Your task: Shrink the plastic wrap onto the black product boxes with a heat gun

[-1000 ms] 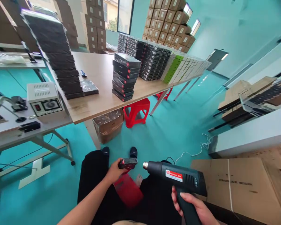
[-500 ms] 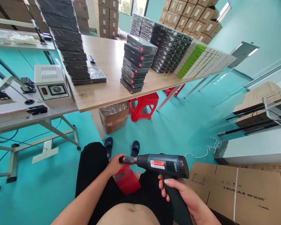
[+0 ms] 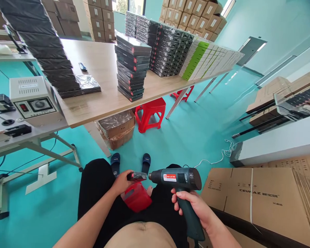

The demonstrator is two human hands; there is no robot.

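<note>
Below the table edge, my left hand (image 3: 122, 183) is closed on a small black box (image 3: 138, 176) in glossy clear film. My right hand (image 3: 189, 205) grips the handle of a dark heat gun (image 3: 179, 177) with a red-and-white label. The gun's nozzle points left at the box's right end, with a narrow gap between them. Part of the box lies hidden behind my left fingers. Under it, between my legs, is the red seat of a stool (image 3: 137, 198).
On the wooden table (image 3: 103, 106) stand a stack of film-wrapped boxes (image 3: 133, 69), taller black stacks and white-and-green boxes (image 3: 209, 62). A sealing machine (image 3: 36, 100) is at left. Cartons (image 3: 268, 203) lie at right; a red stool (image 3: 150, 115) stands beneath the table.
The view has turned to the right, so the table has shifted left. The heat gun's nozzle, earlier overlapping the box's end, now sits slightly apart from it. Both hands keep their grips.
</note>
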